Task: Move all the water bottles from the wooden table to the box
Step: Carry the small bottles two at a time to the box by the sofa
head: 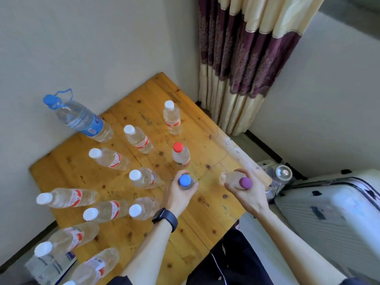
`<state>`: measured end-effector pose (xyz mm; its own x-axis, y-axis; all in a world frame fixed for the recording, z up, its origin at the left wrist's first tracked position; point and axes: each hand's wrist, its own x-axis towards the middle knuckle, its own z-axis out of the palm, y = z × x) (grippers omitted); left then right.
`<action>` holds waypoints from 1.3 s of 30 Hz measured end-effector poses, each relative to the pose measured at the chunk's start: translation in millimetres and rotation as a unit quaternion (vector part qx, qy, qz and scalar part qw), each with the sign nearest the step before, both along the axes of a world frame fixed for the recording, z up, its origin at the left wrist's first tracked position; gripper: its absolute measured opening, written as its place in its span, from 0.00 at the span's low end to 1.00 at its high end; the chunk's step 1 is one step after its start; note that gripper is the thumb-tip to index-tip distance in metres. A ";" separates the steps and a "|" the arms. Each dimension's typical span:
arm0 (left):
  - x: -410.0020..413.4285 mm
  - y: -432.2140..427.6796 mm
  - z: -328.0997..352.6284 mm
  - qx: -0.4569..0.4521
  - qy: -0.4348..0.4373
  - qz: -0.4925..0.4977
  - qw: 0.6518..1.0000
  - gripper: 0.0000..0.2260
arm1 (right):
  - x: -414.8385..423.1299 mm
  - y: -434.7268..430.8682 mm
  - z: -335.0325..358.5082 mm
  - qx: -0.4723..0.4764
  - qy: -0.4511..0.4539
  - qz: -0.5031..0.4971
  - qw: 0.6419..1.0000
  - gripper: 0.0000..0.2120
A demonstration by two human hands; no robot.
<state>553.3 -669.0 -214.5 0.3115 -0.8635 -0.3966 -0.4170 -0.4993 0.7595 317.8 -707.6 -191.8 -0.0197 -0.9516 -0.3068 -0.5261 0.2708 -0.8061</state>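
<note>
Several clear water bottles stand on the wooden table (207,225). My left hand (178,197) grips a blue-capped bottle (185,180) near the table's middle right. My right hand (247,197) grips a purple-capped bottle (245,182), tilted, close to the table's right edge. A red-capped bottle (179,154) stands just behind my hands. A large blue-capped bottle (82,118) with a carry strap stands at the back left by the wall. White-capped bottles, such as one white-capped bottle (141,177), fill the left half. No box is visible.
A wall bounds the table at the back and left. A purple and cream curtain (242,64) hangs at the back right. A pale suitcase (333,212) stands right of the table, with a clear bottle (283,173) on the floor between them.
</note>
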 end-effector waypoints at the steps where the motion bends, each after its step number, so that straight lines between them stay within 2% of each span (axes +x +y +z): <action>1: -7.1 0.5 1.2 0.002 0.006 -0.021 1.000 0.15 | -10.5 12.7 6.0 0.004 0.007 -0.012 1.000 0.20; 3: -25.0 1.8 5.2 0.003 0.017 -0.063 0.998 0.14 | -31.5 38.8 14.2 0.014 0.026 -0.039 0.999 0.22; 7: -79.8 4.8 16.2 -0.008 0.032 -0.170 0.985 0.14 | -78.2 92.7 25.0 0.018 0.058 -0.119 0.991 0.17; 9: -114.6 6.7 24.1 -0.026 0.027 -0.234 0.971 0.14 | -102.6 122.1 29.6 0.012 0.090 -0.163 0.982 0.18; 13: -195.3 23.2 40.1 -0.038 0.020 -0.384 0.922 0.14 | -149.6 191.8 38.8 0.017 0.150 -0.283 0.947 0.21; 16: -255.7 53.1 51.2 -0.064 0.017 -0.462 0.884 0.14 | -176.7 257.7 45.2 0.005 0.193 -0.362 0.912 0.17; 22: -366.7 162.5 69.5 -0.082 0.013 -0.586 0.806 0.15 | -223.5 398.1 61.4 -0.071 0.217 -0.519 0.823 0.10; 25: -417.2 229.9 78.3 -0.068 0.045 -0.641 0.763 0.16 | -245.8 471.4 68.4 -0.109 0.125 -0.615 0.771 0.09; 28: -469.7 303.0 84.8 -0.057 0.063 -0.702 0.707 0.15 | -257.8 551.0 73.8 -0.125 -0.005 -0.725 0.678 0.11; 30: -502.4 353.8 92.5 -0.056 0.069 -0.742 0.665 0.15 | -264.0 604.5 74.7 -0.142 -0.042 -0.771 0.619 0.10; 33: -545.0 423.9 104.8 -0.053 0.080 -0.792 0.603 0.16 | -271.0 673.6 68.5 -0.129 -0.076 -0.810 0.567 0.03; 39: -622.7 534.9 117.9 -0.055 0.069 -0.866 0.492 0.15 | -279.5 763.1 61.8 -0.077 -0.027 -0.861 0.502 0.16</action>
